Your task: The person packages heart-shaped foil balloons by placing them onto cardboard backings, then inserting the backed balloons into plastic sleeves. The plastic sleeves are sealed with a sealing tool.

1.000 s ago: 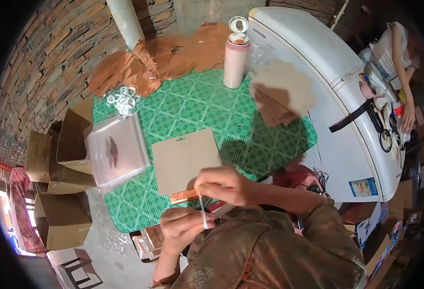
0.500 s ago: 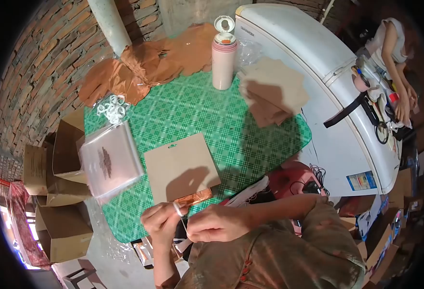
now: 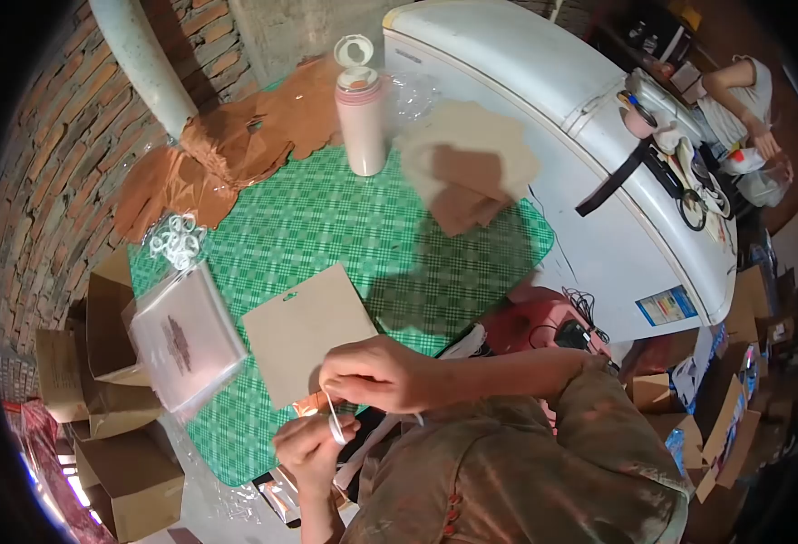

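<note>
My left hand [image 3: 306, 448], low in front of my body, is closed around a narrow white band [image 3: 336, 426]. Just above it, my right hand [image 3: 370, 374] pinches the upper end of the same band, fingers pressed together. Behind both hands lies a tan cardboard sheet [image 3: 304, 322] with a small cut-out hanger slot near its far edge. A shiny orange-copper piece [image 3: 309, 403] shows at the sheet's near edge, partly hidden by my right hand.
Clear plastic sleeves [image 3: 190, 344] and a heap of white rings [image 3: 178, 240] lie at left on the green checked tablecloth [image 3: 281, 218]. A pink bottle [image 3: 361, 127] stands open, near brown sheets [image 3: 471, 163]. Cardboard boxes [image 3: 131, 462] stand left; another person's arm [image 3: 734, 95] shows far right.
My right hand has moved up and over the cardboard, drawing the white band upward, while my left hand stays low. The view has shifted, and the other person's hands have moved.
</note>
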The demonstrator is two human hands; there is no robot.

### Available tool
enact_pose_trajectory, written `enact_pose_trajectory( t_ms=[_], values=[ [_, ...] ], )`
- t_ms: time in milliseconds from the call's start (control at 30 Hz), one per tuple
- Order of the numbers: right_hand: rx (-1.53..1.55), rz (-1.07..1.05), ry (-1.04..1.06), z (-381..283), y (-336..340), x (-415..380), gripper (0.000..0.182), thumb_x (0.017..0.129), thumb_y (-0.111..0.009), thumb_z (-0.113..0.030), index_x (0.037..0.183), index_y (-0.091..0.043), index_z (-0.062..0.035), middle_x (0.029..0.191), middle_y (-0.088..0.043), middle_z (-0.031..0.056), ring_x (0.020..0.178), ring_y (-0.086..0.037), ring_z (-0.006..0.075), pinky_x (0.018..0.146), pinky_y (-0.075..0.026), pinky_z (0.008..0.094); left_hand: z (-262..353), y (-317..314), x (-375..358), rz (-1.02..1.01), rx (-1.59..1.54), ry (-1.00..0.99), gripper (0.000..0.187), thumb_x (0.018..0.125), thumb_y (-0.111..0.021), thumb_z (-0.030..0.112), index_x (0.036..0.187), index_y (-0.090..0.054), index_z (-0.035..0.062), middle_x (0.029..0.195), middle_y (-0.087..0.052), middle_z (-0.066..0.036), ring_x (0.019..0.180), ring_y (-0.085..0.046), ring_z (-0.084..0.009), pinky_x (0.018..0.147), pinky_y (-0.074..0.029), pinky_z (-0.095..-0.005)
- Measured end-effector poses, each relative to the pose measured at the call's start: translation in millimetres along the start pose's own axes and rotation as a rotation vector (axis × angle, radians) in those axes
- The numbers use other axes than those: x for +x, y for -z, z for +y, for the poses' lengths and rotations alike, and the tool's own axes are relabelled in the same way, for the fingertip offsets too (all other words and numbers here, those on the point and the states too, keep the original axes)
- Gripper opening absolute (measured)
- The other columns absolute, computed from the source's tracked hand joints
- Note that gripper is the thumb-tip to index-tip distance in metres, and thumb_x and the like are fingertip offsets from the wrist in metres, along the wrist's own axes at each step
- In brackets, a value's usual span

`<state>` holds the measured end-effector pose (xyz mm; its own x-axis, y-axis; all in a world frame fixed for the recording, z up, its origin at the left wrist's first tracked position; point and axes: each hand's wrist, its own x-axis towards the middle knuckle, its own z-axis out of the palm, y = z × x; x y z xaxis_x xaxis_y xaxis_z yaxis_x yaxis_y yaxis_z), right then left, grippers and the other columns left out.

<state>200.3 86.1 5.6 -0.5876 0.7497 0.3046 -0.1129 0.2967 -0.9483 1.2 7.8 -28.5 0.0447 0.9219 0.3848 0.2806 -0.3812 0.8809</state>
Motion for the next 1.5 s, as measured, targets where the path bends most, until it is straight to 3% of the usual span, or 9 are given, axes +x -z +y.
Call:
enact_pose_trajectory(
  t_ms=[100,167,333,633,767,1033,1267,1367,1500],
  values=[
    [-0.016,-0.017,0.177,38,-43,-17,0.013,0.095,-0.059,-0.008,0.084,-0.056,-0.0018,0.071,-0.056,0.0101,0.065,-0.059,0.0205,0.059,-0.044,0.0360,-2,4,2,0.157,0.072,-0.124,0.014,0.079,-0.081,0.009,0.079,-0.073,-0.0026,0.072,-0.072,-0.010,0.062,-0.068,-0.0172,0.060,-0.053,-0.0259],
    [-0.026,-0.445,-0.025,8,-34,-32,0.012,0.095,-0.060,-0.009,0.087,-0.054,-0.0031,0.076,-0.059,0.0116,0.070,-0.060,0.0237,0.062,-0.045,0.0378,-8,4,6,0.220,0.060,-0.036,0.014,0.079,-0.080,0.011,0.079,-0.073,-0.0016,0.072,-0.072,-0.009,0.064,-0.067,-0.0167,0.060,-0.051,-0.0276],
    [-0.073,-0.131,0.190,-36,10,-20,0.014,0.094,-0.058,-0.012,0.084,-0.055,-0.0021,0.076,-0.062,0.0144,0.070,-0.061,0.0317,0.062,-0.046,0.0373,-19,-5,5,-0.234,0.324,-0.270,0.007,0.069,-0.074,0.004,0.074,-0.073,-0.0006,0.072,-0.073,-0.006,0.061,-0.066,-0.0176,0.059,-0.049,-0.0282],
    [-0.112,-0.243,0.070,3,-25,-44,0.017,0.096,-0.059,-0.011,0.083,-0.054,-0.0021,0.069,-0.058,0.0132,0.057,-0.057,0.0290,0.054,-0.042,0.0390,-9,-21,17,0.244,-0.052,-0.041,0.013,0.080,-0.080,0.010,0.085,-0.074,-0.0007,0.071,-0.072,-0.010,0.063,-0.066,-0.0187,0.060,-0.050,-0.0276],
    [-0.195,0.047,0.298,-22,2,-18,0.012,0.095,-0.059,-0.009,0.085,-0.055,-0.0039,0.066,-0.057,0.0118,0.058,-0.057,0.0300,0.054,-0.043,0.0388,-16,-13,6,0.022,0.152,-0.060,0.008,0.077,-0.077,0.003,0.082,-0.074,-0.0026,0.071,-0.070,-0.007,0.064,-0.064,-0.0122,0.059,-0.045,-0.0253],
    [0.117,-0.099,-0.061,33,-33,-25,0.016,0.098,-0.057,-0.005,0.083,-0.053,-0.0007,0.070,-0.046,0.0020,0.067,-0.048,0.0120,0.061,-0.039,0.0313,-35,-6,-2,0.227,-0.139,0.086,0.008,0.086,-0.073,0.003,0.088,-0.073,-0.0045,0.074,-0.069,-0.012,0.067,-0.065,-0.0149,0.061,-0.051,-0.0271],
    [0.403,-0.198,-0.493,23,-24,-25,0.020,0.098,-0.057,-0.002,0.078,-0.055,0.0020,0.075,-0.058,0.0036,0.066,-0.053,0.0107,0.059,-0.043,0.0301,-5,-15,4,0.057,0.343,-0.074,0.022,0.086,-0.066,-0.005,0.107,-0.073,-0.0023,0.084,-0.072,-0.014,0.068,-0.067,-0.0211,0.062,-0.051,-0.0302],
    [0.155,-0.059,-0.050,73,-39,-38,0.010,0.096,-0.061,-0.001,0.090,-0.060,0.0060,0.070,-0.057,0.0090,0.053,-0.051,0.0125,0.048,-0.040,0.0297,0,-14,4,-0.008,0.366,-0.081,0.025,0.084,-0.065,-0.009,0.106,-0.073,-0.0011,0.083,-0.071,-0.016,0.065,-0.068,-0.0264,0.059,-0.051,-0.0332],
    [-0.232,-0.030,-0.061,19,-13,-23,0.006,0.094,-0.066,-0.006,0.098,-0.063,-0.0013,0.067,-0.058,0.0129,0.054,-0.059,0.0186,0.050,-0.043,0.0338,4,-5,7,-0.071,0.250,-0.009,0.018,0.086,-0.066,-0.005,0.104,-0.070,-0.0052,0.089,-0.071,-0.017,0.072,-0.068,-0.0263,0.066,-0.053,-0.0312]
  ],
)
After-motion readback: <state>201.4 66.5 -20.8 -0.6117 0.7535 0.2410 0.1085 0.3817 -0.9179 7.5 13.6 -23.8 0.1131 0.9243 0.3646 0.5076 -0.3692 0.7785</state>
